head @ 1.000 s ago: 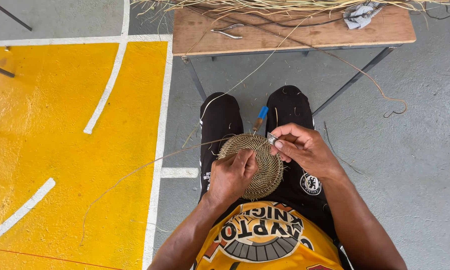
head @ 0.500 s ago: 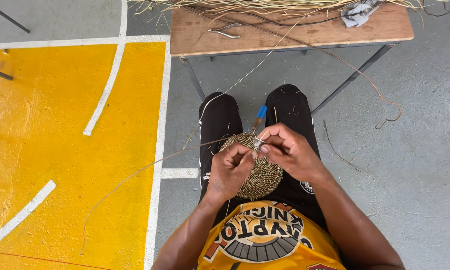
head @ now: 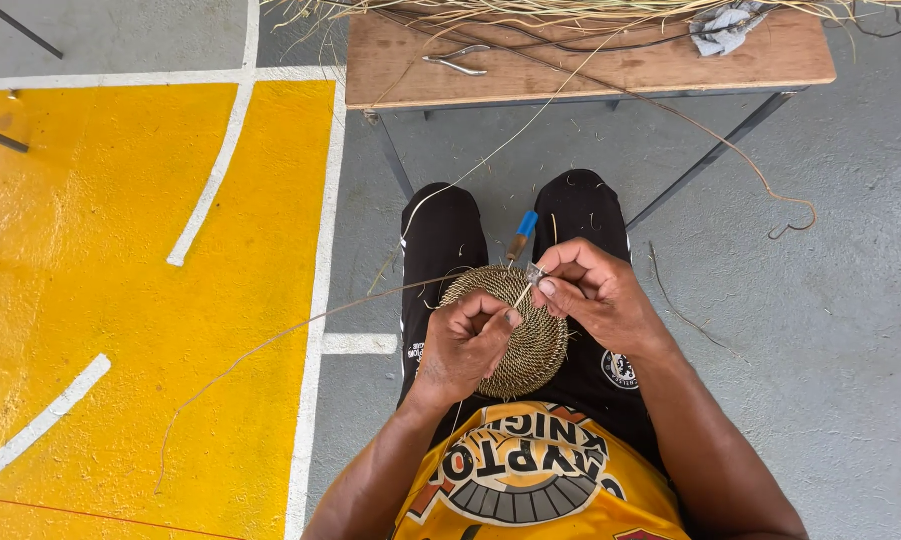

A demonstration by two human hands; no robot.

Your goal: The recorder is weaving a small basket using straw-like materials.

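A round woven disc point(head: 531, 350) of tan fibre rests on my lap, over black trousers. My left hand point(head: 466, 345) grips the disc at its left side, fingers curled over the rim. My right hand point(head: 596, 295) is at the disc's upper edge and pinches a thin pale strand point(head: 523, 293) with a small metal piece at its tip. A long loose fibre point(head: 271, 345) trails from the disc to the left across the floor. A tool with a blue handle point(head: 522, 233) lies between my knees, just above the disc.
A wooden bench point(head: 591, 60) on metal legs stands in front of my knees, holding a heap of straw fibres point(head: 531, 12), metal pliers point(head: 456, 60) and a grey cloth point(head: 723, 27). The floor is grey to the right, yellow with white lines point(head: 211, 170) to the left.
My right hand drew in from the disc's right side to its upper edge, close to my left hand. The left hand shifted slightly up along the rim.
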